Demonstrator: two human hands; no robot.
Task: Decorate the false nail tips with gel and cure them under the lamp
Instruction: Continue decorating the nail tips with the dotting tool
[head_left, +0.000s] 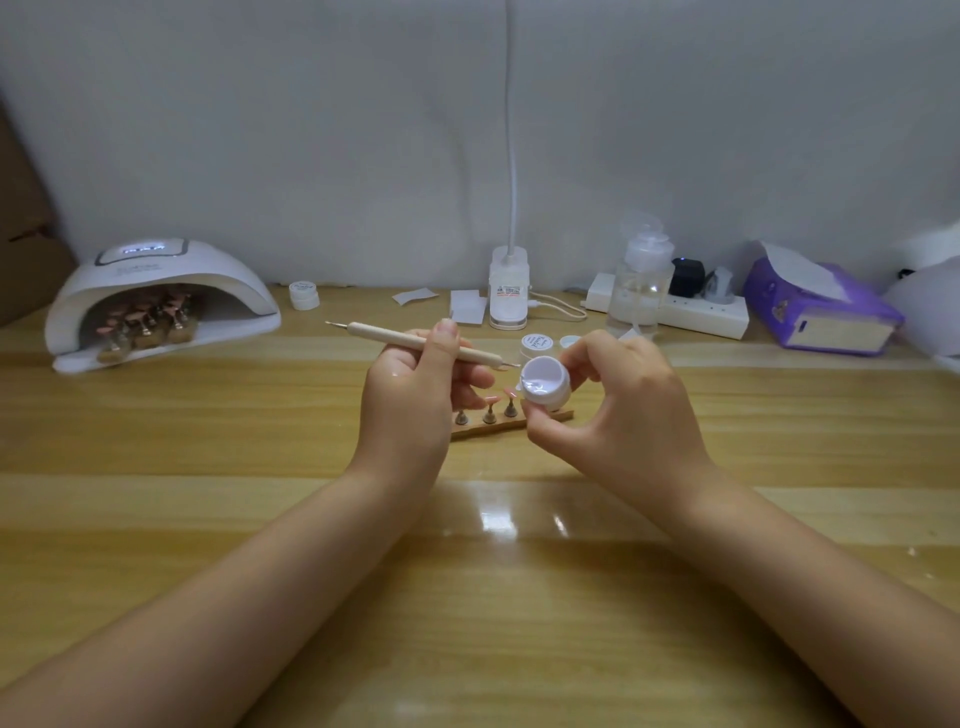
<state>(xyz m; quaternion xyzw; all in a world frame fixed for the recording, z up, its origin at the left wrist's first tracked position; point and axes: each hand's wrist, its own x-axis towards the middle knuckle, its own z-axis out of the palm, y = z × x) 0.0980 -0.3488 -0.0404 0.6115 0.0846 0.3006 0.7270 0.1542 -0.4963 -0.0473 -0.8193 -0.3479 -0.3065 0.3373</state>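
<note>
White gel fills the small open round pot (545, 384), pinched in the right hand (613, 410) above the wooden nail-tip stand (498, 423). The left hand (415, 395) grips the wooden dotting tool (421, 343); advise a small, steady dip.

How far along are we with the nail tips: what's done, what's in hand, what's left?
Looks done: one batch of tips on stands already sits inside the lamp. In hand: the left hand holds the dotting tool, its tip near the open gel pot held by the right hand. Left: decorating the pink tips on the wooden holder, then curing them.
</note>
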